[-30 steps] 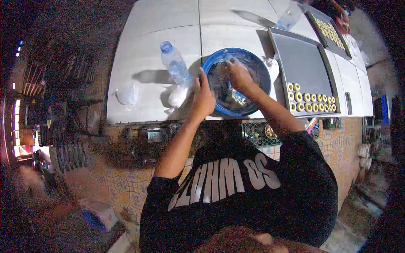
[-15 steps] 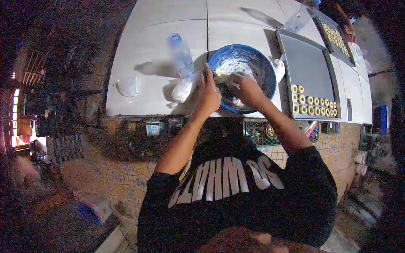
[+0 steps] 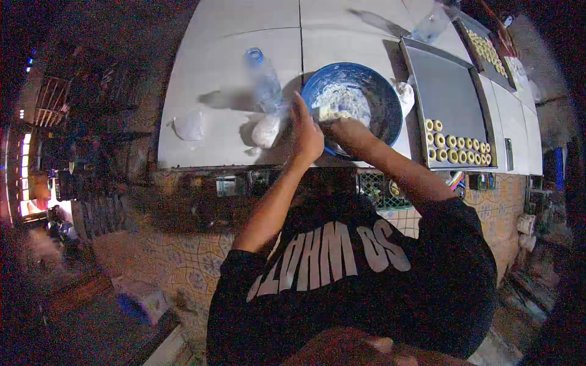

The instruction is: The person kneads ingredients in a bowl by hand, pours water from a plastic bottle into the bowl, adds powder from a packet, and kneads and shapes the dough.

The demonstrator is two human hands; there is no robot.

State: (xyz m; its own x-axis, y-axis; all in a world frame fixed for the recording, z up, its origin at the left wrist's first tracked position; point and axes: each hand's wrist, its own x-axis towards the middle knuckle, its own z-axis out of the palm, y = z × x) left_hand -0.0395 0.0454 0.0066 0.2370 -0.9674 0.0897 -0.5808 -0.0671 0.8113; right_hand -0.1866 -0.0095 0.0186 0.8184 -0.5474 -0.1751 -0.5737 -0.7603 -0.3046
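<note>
Left of a blue bowl [image 3: 394, 113] is a clear bottle [image 3: 265, 82], and at the bowl's left rim rests the left hand [image 3: 308, 137], one finger extended, its grip on the rim unclear. Inside the bowl lies a pale, floury mix [image 3: 345, 97], probably light, soft and crumbly, best gathered from beneath with cupped fingers; the bowl looks rigid, perhaps slick, and surest held by its rim. The right hand [image 3: 347, 131] dips inside, fingertips hidden, so its grasp can't be told; right of the bowl sits a tray [image 3: 442, 79].
</note>
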